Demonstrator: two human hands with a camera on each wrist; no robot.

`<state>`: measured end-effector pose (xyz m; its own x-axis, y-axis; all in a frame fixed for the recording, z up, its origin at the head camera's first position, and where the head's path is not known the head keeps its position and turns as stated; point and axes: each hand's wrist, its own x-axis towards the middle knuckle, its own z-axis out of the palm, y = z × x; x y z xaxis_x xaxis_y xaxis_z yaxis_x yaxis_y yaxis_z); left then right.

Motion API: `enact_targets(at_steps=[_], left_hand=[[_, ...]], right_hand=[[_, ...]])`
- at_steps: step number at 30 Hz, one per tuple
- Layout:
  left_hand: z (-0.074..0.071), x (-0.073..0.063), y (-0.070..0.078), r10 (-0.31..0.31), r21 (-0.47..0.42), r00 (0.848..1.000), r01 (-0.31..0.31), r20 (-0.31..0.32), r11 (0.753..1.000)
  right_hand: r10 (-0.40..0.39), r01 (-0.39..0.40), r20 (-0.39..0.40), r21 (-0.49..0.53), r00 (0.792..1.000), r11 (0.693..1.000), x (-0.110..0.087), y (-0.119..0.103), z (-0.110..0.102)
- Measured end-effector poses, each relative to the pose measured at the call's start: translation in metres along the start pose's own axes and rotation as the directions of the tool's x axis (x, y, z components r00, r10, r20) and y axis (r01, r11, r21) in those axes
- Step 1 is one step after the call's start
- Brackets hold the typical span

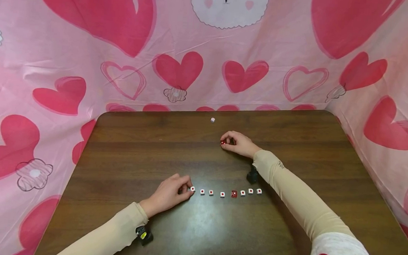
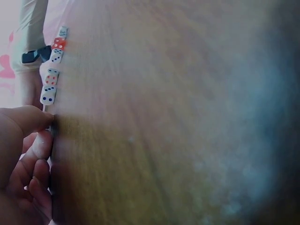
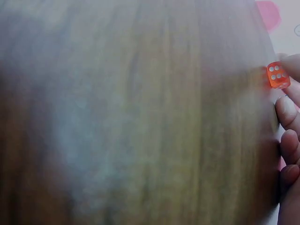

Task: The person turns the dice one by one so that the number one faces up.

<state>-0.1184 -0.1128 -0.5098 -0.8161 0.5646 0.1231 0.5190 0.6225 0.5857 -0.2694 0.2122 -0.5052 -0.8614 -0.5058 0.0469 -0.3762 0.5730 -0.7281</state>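
My left hand (image 1: 169, 192) pinches a white die (image 1: 192, 188) with a red dot on top, at the left end of a row of dice. To its right the row goes on with several white dice (image 1: 211, 192) and one clear red die (image 1: 234, 193), all with a single dot up. Farther back, my right hand (image 1: 240, 144) holds another clear red die (image 1: 223, 143) between thumb and fingers. In the right wrist view this red die (image 3: 278, 75) shows white pips. The left wrist view shows the row's dice (image 2: 50, 79) beyond the left thumb, which mostly hides the pinched die.
A lone white die (image 1: 213, 120) lies near the back edge of the brown wooden table (image 1: 135, 146). A pink cloth (image 1: 217, 45) with hearts hangs behind and at the sides. Black wrist cameras (image 1: 144, 235) sit under both sleeves.
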Motion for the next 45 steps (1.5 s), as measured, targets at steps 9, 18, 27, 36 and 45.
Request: enact_targets(at_steps=[9,18,27,36,45], left_hand=[[0.0,0.001,0.002,-0.016,0.003,1.0,0.016,0.009,1.0],[0.0,-0.001,0.003,-0.03,0.002,0.999,0.03,0.013,1.0],[0.001,-0.001,0.003,-0.025,0.002,1.0,0.025,0.008,1.0],[0.001,-0.001,0.002,-0.005,0.007,1.0,0.004,0.009,1.0],[0.0,-0.002,0.002,0.008,0.023,1.0,-0.008,0.019,1.0]], right_hand=[[-0.033,0.033,0.0,-0.005,0.999,0.999,-0.001,0.0,-0.001],[-0.03,0.03,0.001,0.005,1.0,1.0,-0.001,0.0,0.0],[-0.013,0.014,-0.007,0.022,1.0,1.0,-0.002,-0.001,0.001],[-0.026,0.026,-0.016,0.022,1.0,0.999,-0.011,0.003,-0.003],[-0.023,0.025,0.061,-0.023,0.998,0.999,-0.032,0.006,-0.015]])
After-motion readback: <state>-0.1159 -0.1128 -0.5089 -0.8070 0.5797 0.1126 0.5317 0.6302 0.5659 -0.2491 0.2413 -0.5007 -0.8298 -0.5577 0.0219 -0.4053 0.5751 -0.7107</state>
